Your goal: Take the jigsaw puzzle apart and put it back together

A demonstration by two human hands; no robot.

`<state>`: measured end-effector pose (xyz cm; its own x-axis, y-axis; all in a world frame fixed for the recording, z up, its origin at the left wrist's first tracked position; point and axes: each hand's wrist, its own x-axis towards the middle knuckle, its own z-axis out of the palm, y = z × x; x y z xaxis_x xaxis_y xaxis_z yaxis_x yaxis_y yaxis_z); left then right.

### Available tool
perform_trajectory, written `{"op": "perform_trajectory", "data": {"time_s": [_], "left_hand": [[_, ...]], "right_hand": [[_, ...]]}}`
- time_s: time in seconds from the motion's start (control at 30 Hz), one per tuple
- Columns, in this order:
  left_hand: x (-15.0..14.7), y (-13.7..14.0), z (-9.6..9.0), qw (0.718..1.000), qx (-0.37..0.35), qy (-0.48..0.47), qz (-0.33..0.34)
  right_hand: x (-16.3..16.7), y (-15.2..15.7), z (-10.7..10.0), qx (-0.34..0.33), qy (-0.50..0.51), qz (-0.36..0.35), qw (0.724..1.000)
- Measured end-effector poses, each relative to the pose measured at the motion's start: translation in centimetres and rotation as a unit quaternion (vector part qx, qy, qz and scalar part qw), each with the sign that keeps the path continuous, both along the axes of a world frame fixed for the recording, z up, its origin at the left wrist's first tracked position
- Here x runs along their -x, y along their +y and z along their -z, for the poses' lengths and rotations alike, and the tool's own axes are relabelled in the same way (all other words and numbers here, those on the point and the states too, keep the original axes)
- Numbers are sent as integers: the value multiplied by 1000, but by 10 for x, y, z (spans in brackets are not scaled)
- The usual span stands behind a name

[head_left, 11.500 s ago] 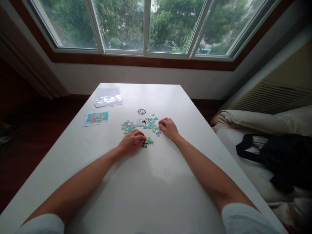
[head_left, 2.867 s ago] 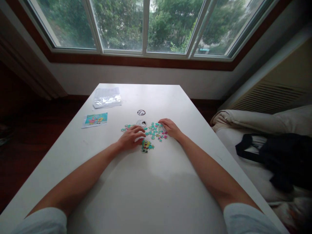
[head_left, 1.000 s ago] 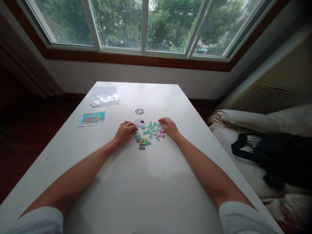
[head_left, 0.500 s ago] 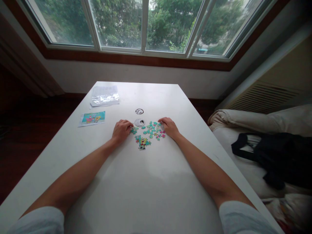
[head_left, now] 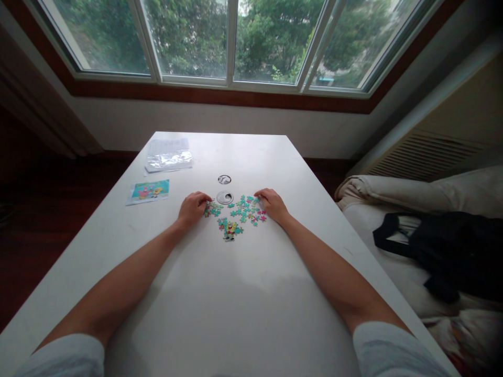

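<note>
My left hand [head_left: 193,207] rests at the left side of a small pile of jigsaw puzzle pieces [head_left: 214,209], its fingers reaching out over the edge pieces. To the right, my right hand [head_left: 272,203] lies against a wider spread of loose puzzle pieces [head_left: 247,209], fingers bent loosely at its upper edge. Neither hand visibly lifts a piece. Between them and nearer to me is a joined puzzle section [head_left: 230,229] with a yellow cartoon figure. Just beyond the piles sits a round black-and-white disc [head_left: 225,197].
A smaller round disc [head_left: 224,179] lies farther back. On the left of the white table [head_left: 243,309] are a cartoon picture card [head_left: 150,191] and a clear plastic bag with paper [head_left: 168,155]. Dark clothing [head_left: 451,251] lies on a pale sofa to the right.
My left hand has moved slightly left, and more of the pieces in the left pile now show beside its fingers. The right hand has stayed nearly still.
</note>
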<state>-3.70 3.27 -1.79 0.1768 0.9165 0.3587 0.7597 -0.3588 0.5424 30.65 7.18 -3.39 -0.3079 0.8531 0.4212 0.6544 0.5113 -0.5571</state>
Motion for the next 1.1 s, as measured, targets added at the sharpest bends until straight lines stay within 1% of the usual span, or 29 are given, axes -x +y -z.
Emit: {"op": "perform_trajectory", "data": {"time_s": [0.2, 0.27, 0.33, 0.37, 0.4, 0.5, 0.53, 0.6, 0.7, 0.93, 1.1], "left_hand": [[-1, -2, -1, 1000, -1, -11, 22], [-1, -3, -1, 1000, -2, -12, 24], [-1, -3, -1, 1000, -2, -11, 22], [-1, -3, -1, 1000, -1, -10, 22], [-1, -3, -1, 1000, 0, -10, 22], [-2, -3, -1, 1000, -2, -11, 25], [-2, -3, -2, 1000, -4, -10, 26], [-2, -3, -2, 1000, -9, -8, 26], [-3, -3, -2, 1000, -9, -8, 24], [-4, -4, -3, 1000, -6, -8, 20], [-3, -4, -3, 1000, -5, -9, 20]], "right_hand": [[-1, -3, -6, 13, -30, -7, 999], [-2, -7, -14, 12, -67, -3, 998], [-3, -12, -26, -8, -113, 20, 993], [-4, -15, -34, -11, -137, 13, 990], [-4, -19, -42, -3, -158, -7, 987], [-6, -32, -64, 82, -215, -120, 966], [-6, -36, -69, 97, -227, -140, 959], [-5, -43, -75, 98, -241, -166, 951], [-2, -47, -76, 90, -254, -166, 949], [5, -43, -66, 63, -274, -122, 952], [5, -41, -62, 49, -285, -95, 953]]}}
